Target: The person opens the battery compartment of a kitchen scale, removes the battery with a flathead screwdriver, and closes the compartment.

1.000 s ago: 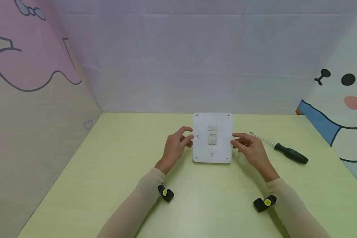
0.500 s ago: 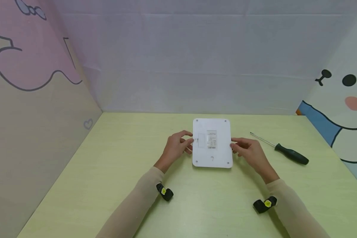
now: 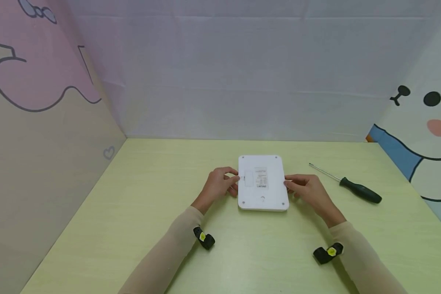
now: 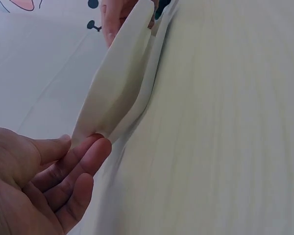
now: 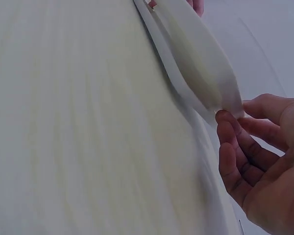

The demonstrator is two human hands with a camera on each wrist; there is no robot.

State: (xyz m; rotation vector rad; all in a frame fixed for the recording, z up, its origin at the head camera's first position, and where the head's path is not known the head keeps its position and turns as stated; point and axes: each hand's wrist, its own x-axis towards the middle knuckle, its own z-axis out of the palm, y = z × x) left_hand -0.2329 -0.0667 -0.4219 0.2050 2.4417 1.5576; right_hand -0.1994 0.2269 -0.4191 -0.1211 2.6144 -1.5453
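Observation:
A white calculator [image 3: 272, 183] lies back up in the head view, with a printed label, a small battery cover and a screw hole in each corner. My left hand [image 3: 220, 183] pinches its left edge between thumb and fingers. On the opposite edge, my right hand [image 3: 308, 190] holds it the same way. In the left wrist view, the calculator's white shell [image 4: 115, 68] is tilted, with a gap between its upper panel and a lower rim. The right wrist view shows the shell [image 5: 206, 54] from the other side. Its keys are hidden.
A screwdriver [image 3: 360, 191] with a dark green handle lies on the pale yellow table [image 3: 161, 183], right of my right hand. Pale fabric walls [image 3: 213, 81] stand behind and at both sides. A black camera mount [image 3: 204, 238] is strapped to each forearm.
Both hands have brought the calculator toward me and tipped its far edge downward, so it now lies flatter. The grips stay at the same side edges. The screwdriver has not moved.

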